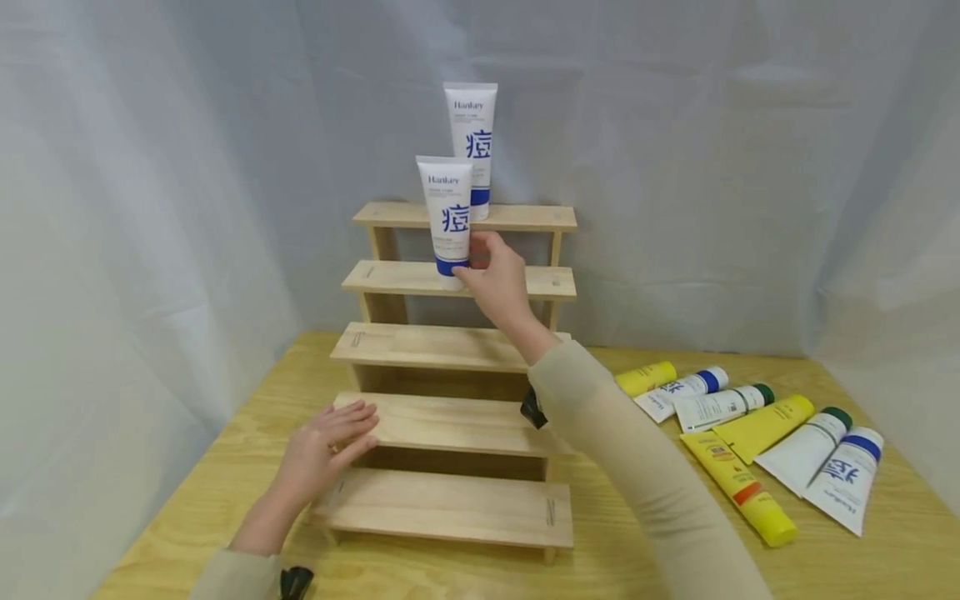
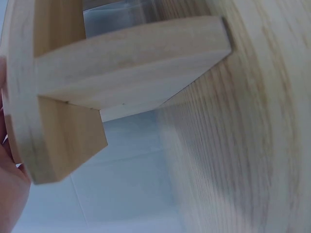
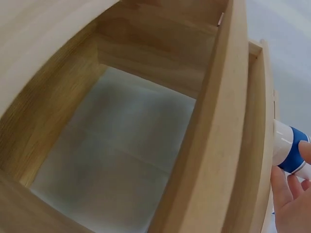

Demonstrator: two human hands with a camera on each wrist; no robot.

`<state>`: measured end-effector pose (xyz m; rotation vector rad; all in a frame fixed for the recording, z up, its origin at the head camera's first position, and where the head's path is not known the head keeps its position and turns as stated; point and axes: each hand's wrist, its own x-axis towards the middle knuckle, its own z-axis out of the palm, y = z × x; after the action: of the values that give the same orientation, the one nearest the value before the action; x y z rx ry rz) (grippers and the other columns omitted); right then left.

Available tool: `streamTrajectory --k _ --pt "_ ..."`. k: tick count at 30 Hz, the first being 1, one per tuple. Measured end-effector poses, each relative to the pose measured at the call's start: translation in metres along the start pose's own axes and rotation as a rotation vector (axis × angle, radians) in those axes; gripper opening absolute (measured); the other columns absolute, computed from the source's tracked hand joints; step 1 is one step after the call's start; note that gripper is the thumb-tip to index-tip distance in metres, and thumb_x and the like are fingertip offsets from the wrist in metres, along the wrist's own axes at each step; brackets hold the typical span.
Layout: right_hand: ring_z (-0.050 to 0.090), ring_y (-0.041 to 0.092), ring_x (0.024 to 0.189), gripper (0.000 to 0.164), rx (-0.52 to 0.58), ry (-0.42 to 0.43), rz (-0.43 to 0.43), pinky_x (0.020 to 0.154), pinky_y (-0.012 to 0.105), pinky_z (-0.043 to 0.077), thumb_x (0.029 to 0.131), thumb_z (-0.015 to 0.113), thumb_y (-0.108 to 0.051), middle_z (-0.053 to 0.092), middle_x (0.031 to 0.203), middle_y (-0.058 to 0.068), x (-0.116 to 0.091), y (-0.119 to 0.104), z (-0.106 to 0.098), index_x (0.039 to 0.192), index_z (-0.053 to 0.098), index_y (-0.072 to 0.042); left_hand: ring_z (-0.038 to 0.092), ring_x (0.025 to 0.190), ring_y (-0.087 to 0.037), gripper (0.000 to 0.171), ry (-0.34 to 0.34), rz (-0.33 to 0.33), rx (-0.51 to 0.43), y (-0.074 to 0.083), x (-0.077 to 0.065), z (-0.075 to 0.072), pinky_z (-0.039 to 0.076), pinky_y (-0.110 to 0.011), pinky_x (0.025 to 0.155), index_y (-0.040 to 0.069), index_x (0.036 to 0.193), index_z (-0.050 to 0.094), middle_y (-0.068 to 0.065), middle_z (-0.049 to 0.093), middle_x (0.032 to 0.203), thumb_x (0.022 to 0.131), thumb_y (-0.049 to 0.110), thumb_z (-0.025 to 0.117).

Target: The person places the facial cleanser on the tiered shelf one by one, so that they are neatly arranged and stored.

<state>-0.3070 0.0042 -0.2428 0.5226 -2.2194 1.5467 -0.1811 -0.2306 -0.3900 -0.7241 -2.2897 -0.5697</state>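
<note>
My right hand (image 1: 497, 279) pinches a white squeeze tube (image 1: 447, 212) with a blue band near its cap. The tube is upright, its cap at the second-highest step (image 1: 367, 275) of a wooden tiered stand (image 1: 442, 342). In the right wrist view the fingers (image 3: 286, 194) are around the tube's blue band (image 3: 294, 150). A matching tube (image 1: 472, 125) stands on the top step behind, partly hidden by the held one. My left hand (image 1: 322, 450) rests with extended fingers on the left end of a lower step; in the left wrist view it shows at the stand's edge (image 2: 22, 97).
Several tubes lie on the wooden table right of the stand: yellow ones (image 1: 738, 487), white ones with blue bands (image 1: 847, 479) and white ones with green caps (image 1: 806, 450). Pale cloth (image 1: 675, 167) hangs behind and at both sides.
</note>
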Motion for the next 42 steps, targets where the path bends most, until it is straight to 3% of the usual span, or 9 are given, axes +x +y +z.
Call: streamTrajectory --k 7,19,42 --pt "0.060 0.015 0.082 0.044 -0.064 -0.005 0.005 0.064 0.019 0.050 0.078 0.068 -0.011 0.060 0.103 0.007 -0.004 0.003 0.003 0.118 0.050 -0.006 0.057 0.100 -0.026 0.028 -0.005 -0.009 0.004 0.001 -0.001 -0.001 0.034 -0.048 0.094 0.003 0.093 0.068 -0.009 0.063 0.104 0.067 0.013 0.073" --pt "0.061 0.015 0.079 0.042 -0.084 -0.004 -0.015 0.061 0.018 0.050 0.077 0.069 -0.013 0.061 0.100 0.008 0.005 0.006 0.017 0.115 0.052 -0.005 0.058 0.099 -0.026 0.026 0.005 0.000 0.005 0.003 -0.001 -0.001 0.035 -0.048 0.093 0.004 0.092 0.069 -0.008 0.063 0.103 0.070 0.018 0.072" --pt "0.061 0.016 0.086 0.046 -0.163 -0.084 -0.013 0.071 0.020 0.050 0.079 0.067 -0.014 0.060 0.109 0.008 0.013 -0.003 0.041 0.121 0.048 -0.008 0.058 0.099 -0.026 0.028 0.015 0.013 -0.004 0.001 -0.002 0.000 0.037 -0.050 0.090 0.003 0.093 0.068 -0.009 0.064 0.103 0.070 0.019 0.072"
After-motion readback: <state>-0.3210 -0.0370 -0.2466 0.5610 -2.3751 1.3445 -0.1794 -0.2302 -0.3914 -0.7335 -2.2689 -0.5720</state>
